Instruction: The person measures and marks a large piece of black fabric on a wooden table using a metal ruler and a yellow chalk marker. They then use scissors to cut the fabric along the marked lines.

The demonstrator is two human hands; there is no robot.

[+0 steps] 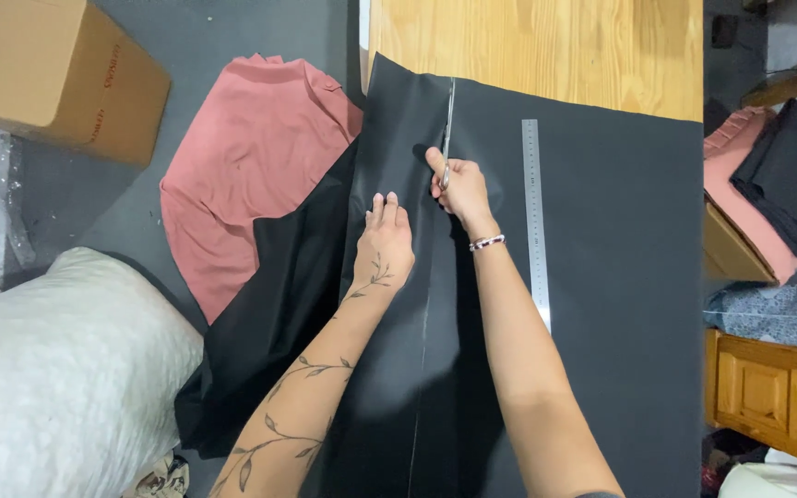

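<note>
Work in hand: a person stands over a wooden bench (546,46) and cuts a large sheet of black fabric (620,277) with scissors (447,129).

Right hand: the right hand (458,189) is clenched around the scissor handles, with the blades pointing away from the person toward the far edge of the bench.

Left hand: the left hand (385,242) lies flat and released, fingers together, pressing the cloth down just to the left of the cutting line. It grips nothing.

Fabric: the cloth covers most of the bench and spills over the left edge toward the floor.

Cut so far: a thin pale line runs from the near edge of the cloth up to the scissors. I judge this stretch to be already parted, though near the bottom it is hard to tell cut from chalk mark.

Cut left: only the short run under and beyond the blades, up to the far edge of the cloth, looks uncut, so the job seems mostly done.

Ruler: a long metal ruler (535,221) lies on the cloth to the right of the line and parallel to it, apart from both hands.

Nearby: a pink garment (251,166) lies off the left edge, partly under the black cloth.
</note>
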